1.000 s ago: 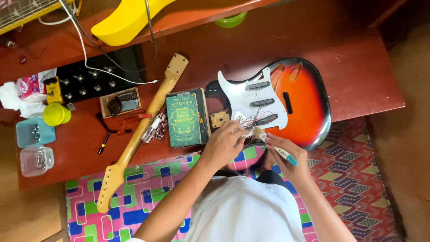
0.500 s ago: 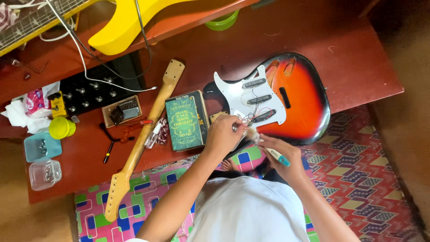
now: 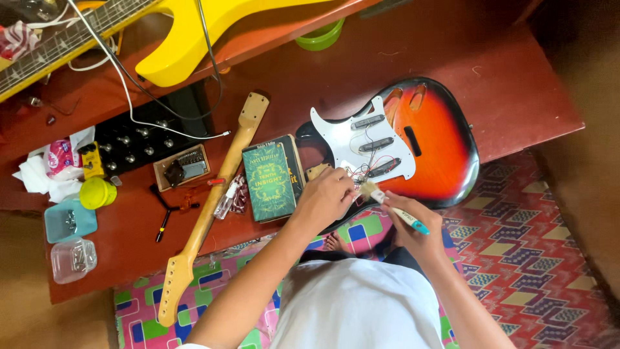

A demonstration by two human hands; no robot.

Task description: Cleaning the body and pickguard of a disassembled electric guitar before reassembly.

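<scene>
Now both hands work at the lower edge of a sunburst red-and-black electric guitar body [image 3: 439, 139] on the dark red wooden desk [image 3: 516, 84].
Left hand [image 3: 323, 200] curls its fingers over the wiring at the white pickguard [image 3: 352, 132]; right hand [image 3: 413, 226], at its four o'clock, pinches a small teal-handled brush [image 3: 391, 208], bristles toward ten o'clock.

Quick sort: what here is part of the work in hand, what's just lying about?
In hand:
- left hand at the wires under the white plate
- right hand, brush in its grip
- sunburst guitar body

Lying about:
- loose guitar neck
- green book
- yellow guitar
- black pedal board
- clear plastic tub
- green bowl
</scene>
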